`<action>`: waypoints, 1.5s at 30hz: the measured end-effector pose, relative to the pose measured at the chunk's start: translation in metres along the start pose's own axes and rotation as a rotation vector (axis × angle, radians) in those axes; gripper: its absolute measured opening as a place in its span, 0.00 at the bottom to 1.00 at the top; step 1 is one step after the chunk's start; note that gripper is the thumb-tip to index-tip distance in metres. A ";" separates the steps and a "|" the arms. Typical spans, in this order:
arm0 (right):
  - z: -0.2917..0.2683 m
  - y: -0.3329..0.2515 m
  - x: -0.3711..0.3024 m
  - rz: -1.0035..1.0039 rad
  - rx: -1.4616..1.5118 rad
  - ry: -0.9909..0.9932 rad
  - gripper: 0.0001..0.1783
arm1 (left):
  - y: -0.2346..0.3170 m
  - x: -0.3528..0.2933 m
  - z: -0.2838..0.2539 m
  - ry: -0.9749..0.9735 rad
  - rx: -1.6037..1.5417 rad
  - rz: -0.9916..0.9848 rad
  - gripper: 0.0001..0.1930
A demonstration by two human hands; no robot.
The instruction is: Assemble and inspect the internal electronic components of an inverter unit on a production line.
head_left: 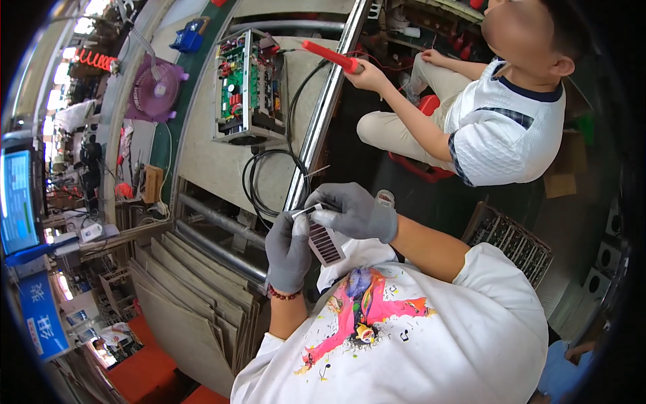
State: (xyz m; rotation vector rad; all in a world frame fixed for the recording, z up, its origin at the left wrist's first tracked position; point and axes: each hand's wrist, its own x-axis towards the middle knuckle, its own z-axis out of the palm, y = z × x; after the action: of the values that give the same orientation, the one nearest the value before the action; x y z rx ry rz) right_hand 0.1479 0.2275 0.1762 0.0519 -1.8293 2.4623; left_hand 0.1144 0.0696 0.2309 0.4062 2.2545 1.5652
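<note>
Beside the rail, your left hand and right hand are closed on a small pale strip, pinched between fingertips. Risk: gloved fingers blunt feel, so an uneven tug could crease it or let it slip. The sheet just below could also catch on your shirt. Strip looks thin, narrow, roughly straight; sheet is light with dark bars, tilted. Can't tell which hand, if either, holds the sheet.

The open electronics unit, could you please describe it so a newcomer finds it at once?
Find the pale workbench left of the shiny metal rail. Beyond the coiled black cable stands the electronics unit, set apart by green circuit boards inside its metal frame.
</note>
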 end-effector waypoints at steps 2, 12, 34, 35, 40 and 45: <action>-0.005 -0.007 0.002 0.064 -0.052 -0.028 0.10 | 0.001 0.000 0.001 0.029 0.025 0.018 0.11; -0.005 -0.025 -0.002 0.045 -0.059 0.007 0.08 | 0.009 0.001 0.008 0.122 0.160 0.204 0.17; 0.000 0.002 0.004 -0.310 -0.542 0.041 0.10 | -0.023 0.004 -0.003 0.024 0.202 -0.049 0.13; 0.001 0.006 0.004 -0.314 -0.550 0.044 0.09 | -0.021 0.004 -0.002 0.027 0.159 -0.058 0.11; 0.011 0.023 -0.001 -0.372 -0.670 0.074 0.11 | -0.041 -0.002 -0.003 0.083 0.083 -0.185 0.10; 0.020 0.033 -0.001 -0.323 -0.759 0.074 0.13 | -0.057 -0.006 -0.001 0.149 -0.084 -0.212 0.10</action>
State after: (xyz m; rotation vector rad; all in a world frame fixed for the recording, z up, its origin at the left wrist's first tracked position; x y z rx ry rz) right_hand 0.1458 0.1985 0.1508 0.1868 -2.3569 1.4337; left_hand 0.1179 0.0467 0.1786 0.0263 2.2450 1.6182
